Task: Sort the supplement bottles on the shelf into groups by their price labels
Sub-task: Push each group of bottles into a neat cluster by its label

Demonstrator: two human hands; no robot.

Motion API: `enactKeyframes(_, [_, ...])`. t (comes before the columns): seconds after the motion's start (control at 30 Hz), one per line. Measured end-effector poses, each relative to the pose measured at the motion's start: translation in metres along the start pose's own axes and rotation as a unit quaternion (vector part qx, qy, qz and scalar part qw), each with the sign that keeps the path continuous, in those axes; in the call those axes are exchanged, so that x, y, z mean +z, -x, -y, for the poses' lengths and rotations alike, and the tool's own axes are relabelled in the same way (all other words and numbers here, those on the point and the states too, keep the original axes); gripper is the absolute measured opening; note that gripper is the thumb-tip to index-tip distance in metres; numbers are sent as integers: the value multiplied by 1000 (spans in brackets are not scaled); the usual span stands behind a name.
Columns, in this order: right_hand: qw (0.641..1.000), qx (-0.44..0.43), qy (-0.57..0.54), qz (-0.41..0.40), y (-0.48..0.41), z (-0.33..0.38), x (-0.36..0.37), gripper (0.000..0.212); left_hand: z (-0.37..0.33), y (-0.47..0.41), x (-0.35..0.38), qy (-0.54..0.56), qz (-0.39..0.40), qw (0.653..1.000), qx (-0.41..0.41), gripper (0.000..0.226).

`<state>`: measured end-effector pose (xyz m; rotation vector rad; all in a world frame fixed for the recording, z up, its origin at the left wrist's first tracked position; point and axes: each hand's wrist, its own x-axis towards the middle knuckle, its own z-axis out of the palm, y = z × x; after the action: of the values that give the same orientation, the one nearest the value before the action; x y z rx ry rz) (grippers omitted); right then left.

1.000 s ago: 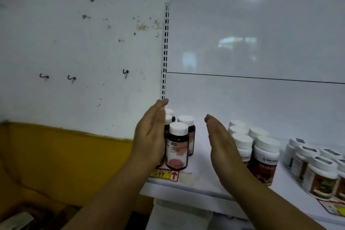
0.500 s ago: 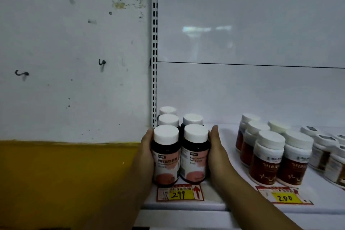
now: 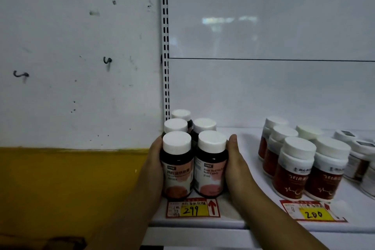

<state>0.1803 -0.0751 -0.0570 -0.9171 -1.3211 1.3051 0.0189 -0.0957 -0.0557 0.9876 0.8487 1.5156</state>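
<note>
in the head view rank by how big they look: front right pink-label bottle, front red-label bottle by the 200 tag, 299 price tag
1. front red-label bottle, though it and the next look close
2. front right pink-label bottle
3. 299 price tag, smallest

One head-worn view only, so no second view shares the scene. It looks forward and slightly down, close to the front edge of the white shelf (image 3: 203, 222), almost level with it. The slotted upright (image 3: 165, 46) rises above the shelf's left end, near frame centre.
</note>
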Motion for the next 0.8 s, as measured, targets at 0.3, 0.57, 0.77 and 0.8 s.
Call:
enactKeyframes(0.3, [1000, 2, 13, -3, 7, 6, 1, 62, 2, -2, -4, 10, -3, 1000, -11, 46])
enactKeyframes(0.57, [949, -254, 97, -160, 5, 52, 5, 24, 3, -4, -7, 9, -34, 999, -32, 50])
enactKeyframes(0.77, [942, -116, 314, 25, -98, 111, 35, 18, 1, -3, -4, -2, -58, 998, -36, 55])
enactKeyframes(0.8, [918, -87, 381, 66, -113, 108, 39, 27, 0, -3, -3, -1, -47, 998, -45, 54])
